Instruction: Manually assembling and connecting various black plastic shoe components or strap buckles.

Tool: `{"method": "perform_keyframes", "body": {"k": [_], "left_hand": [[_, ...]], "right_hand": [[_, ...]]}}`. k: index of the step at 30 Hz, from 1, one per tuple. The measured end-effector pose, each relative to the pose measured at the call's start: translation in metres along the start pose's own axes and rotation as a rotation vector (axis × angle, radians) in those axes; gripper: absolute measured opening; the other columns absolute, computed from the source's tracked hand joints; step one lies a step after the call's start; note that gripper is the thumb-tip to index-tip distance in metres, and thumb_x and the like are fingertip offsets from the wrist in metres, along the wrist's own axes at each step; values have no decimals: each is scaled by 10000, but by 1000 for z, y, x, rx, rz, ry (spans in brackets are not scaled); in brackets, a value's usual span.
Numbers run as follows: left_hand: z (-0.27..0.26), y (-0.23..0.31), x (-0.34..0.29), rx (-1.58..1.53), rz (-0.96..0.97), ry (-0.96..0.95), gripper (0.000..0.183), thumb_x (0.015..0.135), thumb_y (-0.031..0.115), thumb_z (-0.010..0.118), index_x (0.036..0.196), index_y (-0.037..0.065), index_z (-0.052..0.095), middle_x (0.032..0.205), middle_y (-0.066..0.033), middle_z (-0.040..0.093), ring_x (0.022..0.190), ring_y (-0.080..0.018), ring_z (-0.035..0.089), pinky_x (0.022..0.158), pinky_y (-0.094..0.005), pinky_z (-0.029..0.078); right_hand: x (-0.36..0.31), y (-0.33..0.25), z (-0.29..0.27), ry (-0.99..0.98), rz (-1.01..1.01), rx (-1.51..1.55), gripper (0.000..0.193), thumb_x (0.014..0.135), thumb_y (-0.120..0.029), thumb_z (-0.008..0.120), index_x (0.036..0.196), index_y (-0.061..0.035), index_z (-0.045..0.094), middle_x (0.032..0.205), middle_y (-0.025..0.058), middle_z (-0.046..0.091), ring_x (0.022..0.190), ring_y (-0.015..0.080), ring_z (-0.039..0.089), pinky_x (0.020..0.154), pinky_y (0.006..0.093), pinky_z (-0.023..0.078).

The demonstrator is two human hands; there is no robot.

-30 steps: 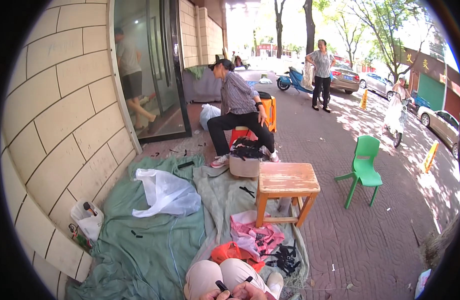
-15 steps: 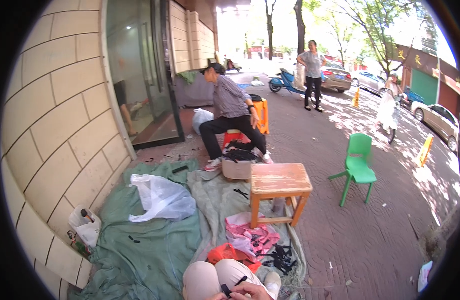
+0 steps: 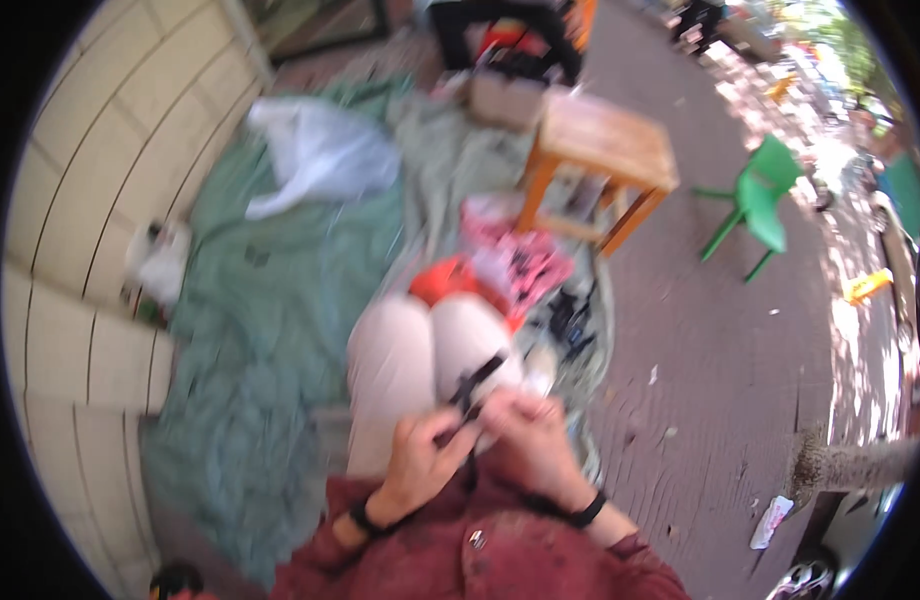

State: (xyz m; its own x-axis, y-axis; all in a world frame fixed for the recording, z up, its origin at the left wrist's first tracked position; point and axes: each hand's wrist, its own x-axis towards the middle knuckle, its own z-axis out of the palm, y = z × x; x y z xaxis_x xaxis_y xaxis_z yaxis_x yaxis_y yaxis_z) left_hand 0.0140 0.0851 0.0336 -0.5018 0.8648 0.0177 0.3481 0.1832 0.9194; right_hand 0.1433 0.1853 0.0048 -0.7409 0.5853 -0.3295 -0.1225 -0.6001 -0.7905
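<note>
Over my lap, my left hand point(image 3: 422, 460) is closed on a black strap-like piece point(image 3: 477, 384), whose far end sticks up past the fingers. My right hand point(image 3: 528, 428) is closed beside it, its fingertips pinched against the same strap. Motion blur hides the strap's exact kind. Both wrists wear black bands. Just beyond my knees lie an orange-red cloth point(image 3: 450, 282) and a pink patterned cloth point(image 3: 530, 262). A pile of black straps point(image 3: 572, 320) rests to the right of them.
A wooden stool point(image 3: 605, 145) stands ahead, with a green chair point(image 3: 763, 195) farther right. Green sheeting point(image 3: 290, 330) covers the ground at left, bearing a white plastic bag point(image 3: 325, 160). Another person sits behind a box point(image 3: 505, 98) at the far side. A tiled wall point(image 3: 90, 250) bounds the left.
The view has tipped down, bringing my hands, wrists and red shirt fully into sight. Both hands stay together around the black strap. The seated person's upper body has left the picture.
</note>
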Motion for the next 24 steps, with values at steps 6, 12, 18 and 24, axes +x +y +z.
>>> {"method": "perform_keyframes", "body": {"k": [6, 12, 18, 24], "left_hand": [[4, -6, -5, 24, 97, 142, 243, 773, 78, 727, 659, 6, 525, 560, -50, 459, 454, -142, 432, 449, -302, 328], [-1, -8, -8, 32, 81, 141, 221, 764, 50, 719, 678, 11, 519, 580, -61, 471, 452, -172, 455, 441, -320, 347], [0, -9, -8, 78, 112, 152, 188, 741, 3, 689, 690, 13, 508, 599, -84, 475, 467, -230, 483, 442, -354, 365], [2, -5, -3, 142, 219, 204, 204, 747, 5, 690, 672, 23, 501, 584, -74, 447, 451, -219, 462, 426, -350, 352]], "right_hand": [[9, -4, 9, -51, 51, 287, 119, 875, -38, 687, 981, 15, 676, 816, 32, 634, 665, 84, 536, 620, 227, 438], [9, -12, 14, -94, 82, 255, 90, 867, -24, 689, 943, 17, 664, 786, 36, 627, 665, 81, 530, 614, 230, 430], [3, -18, 19, -86, 213, 251, 47, 880, -16, 667, 864, -4, 625, 730, 33, 611, 587, 88, 510, 557, 241, 419], [4, -20, 21, -71, 291, 329, 67, 900, -34, 650, 876, -22, 589, 725, 44, 613, 555, 102, 514, 527, 241, 416]]}}
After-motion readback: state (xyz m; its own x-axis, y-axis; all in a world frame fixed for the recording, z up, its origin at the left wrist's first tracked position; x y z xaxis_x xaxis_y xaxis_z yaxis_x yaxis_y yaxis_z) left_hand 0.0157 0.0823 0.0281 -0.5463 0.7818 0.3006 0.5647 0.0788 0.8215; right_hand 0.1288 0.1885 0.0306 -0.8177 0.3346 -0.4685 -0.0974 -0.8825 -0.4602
